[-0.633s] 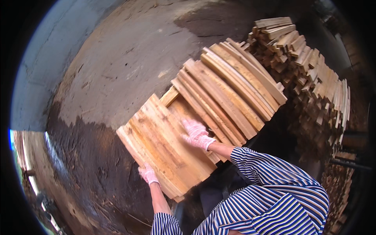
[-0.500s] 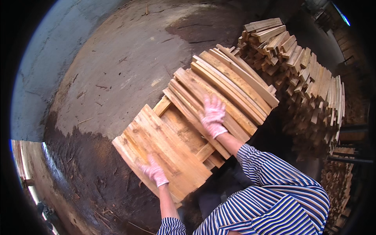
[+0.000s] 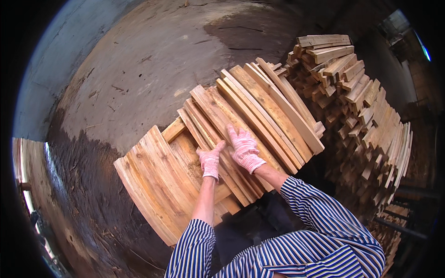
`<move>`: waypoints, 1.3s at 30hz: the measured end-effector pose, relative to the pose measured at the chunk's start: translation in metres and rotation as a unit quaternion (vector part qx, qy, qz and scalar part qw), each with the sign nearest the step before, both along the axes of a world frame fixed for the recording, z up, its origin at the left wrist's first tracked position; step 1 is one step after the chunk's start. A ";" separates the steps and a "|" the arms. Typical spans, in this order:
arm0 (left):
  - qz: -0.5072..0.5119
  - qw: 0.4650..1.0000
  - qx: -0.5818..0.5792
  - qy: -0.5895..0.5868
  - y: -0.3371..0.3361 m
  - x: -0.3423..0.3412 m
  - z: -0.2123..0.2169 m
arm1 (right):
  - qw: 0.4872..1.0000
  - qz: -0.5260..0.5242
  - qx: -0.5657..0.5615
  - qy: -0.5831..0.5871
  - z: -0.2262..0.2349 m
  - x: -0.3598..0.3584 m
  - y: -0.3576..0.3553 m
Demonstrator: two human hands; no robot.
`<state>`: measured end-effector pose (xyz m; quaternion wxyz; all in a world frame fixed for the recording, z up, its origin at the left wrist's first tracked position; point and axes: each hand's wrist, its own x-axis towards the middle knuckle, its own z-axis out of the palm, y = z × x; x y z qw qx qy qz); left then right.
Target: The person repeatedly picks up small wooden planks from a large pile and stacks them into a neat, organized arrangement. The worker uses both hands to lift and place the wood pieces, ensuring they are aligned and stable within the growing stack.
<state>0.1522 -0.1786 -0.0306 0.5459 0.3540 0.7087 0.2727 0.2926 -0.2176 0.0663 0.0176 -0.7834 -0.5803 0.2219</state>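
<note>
Both my hands wear pink-and-white gloves and are close together over a stack of rough wooden planks. My left hand [image 3: 210, 161] is at the gap in the top layer, its fingers bent down and its thumb over the edge of a narrow plank [image 3: 197, 129]. What its fingertips touch is hidden. Just to the right, my right hand [image 3: 244, 149] lies on a wider plank [image 3: 207, 99] with its thumb and fingers apart. Left of the gap, several wide boards [image 3: 153, 171] lie side by side. A crosswise piece [image 3: 173, 129] shows in the gap.
More planks [image 3: 273, 102] lie loosely on the stack's right part, some tilted over others. A tall pile of short wooden pieces [image 3: 361, 102] stands at the right. Behind is a dirt-strewn concrete floor [image 3: 153, 69], with a grey wall [image 3: 60, 55] at the far left.
My left hand has moved right, from the wide boards to the gap beside my right hand. My right hand stays on the planks, its fingers less spread. The view has shifted a little.
</note>
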 end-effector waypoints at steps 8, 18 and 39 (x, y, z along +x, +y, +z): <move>0.033 0.938 0.000 -0.345 -0.016 -0.023 -0.021 | 0.966 -0.059 0.045 0.246 0.016 0.018 0.001; 0.128 0.929 0.032 -0.347 -0.080 -0.140 0.054 | 0.899 -0.055 0.075 0.427 0.033 -0.080 -0.043; 0.161 0.940 -0.009 -0.302 -0.053 -0.198 0.053 | 0.939 -0.069 0.015 0.337 0.044 -0.152 -0.045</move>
